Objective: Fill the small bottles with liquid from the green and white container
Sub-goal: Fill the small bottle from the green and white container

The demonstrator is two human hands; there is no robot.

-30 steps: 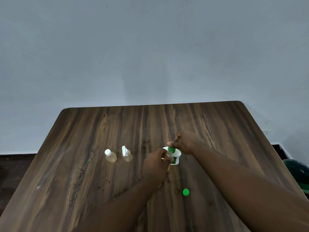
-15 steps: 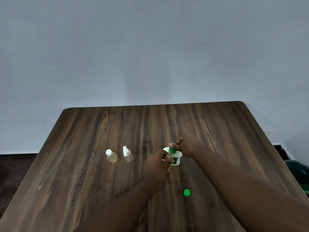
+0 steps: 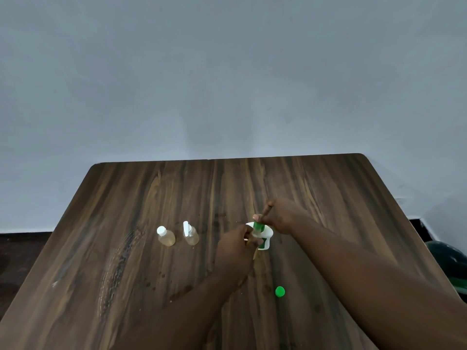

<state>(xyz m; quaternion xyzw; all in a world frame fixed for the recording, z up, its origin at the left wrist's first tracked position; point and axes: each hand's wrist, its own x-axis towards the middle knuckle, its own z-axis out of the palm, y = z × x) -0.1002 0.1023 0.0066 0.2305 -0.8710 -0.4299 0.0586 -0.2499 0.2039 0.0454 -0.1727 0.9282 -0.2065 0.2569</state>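
Note:
The green and white container (image 3: 265, 240) stands on the wooden table (image 3: 328, 188), right of centre. My left hand (image 3: 236, 247) is closed on a small clear bottle (image 3: 255, 233) held right in front of the container; most of the bottle is hidden by my fingers. My right hand (image 3: 281, 215) reaches in from the right, its fingertips pinching a green top piece (image 3: 258, 225) above the small bottle. Two small bottles with yellowish liquid stand to the left: one with a white cap (image 3: 166, 236) and one with a white spray top (image 3: 190, 234).
A loose green cap (image 3: 279, 291) lies on the table nearer to me, right of my left forearm. A dark green object (image 3: 448, 261) sits off the table's right edge. A plain grey wall stands behind the table's far edge.
Almost nothing differs. Both hands stay at the container, and my right hand's fingers have shifted slightly on the green piece.

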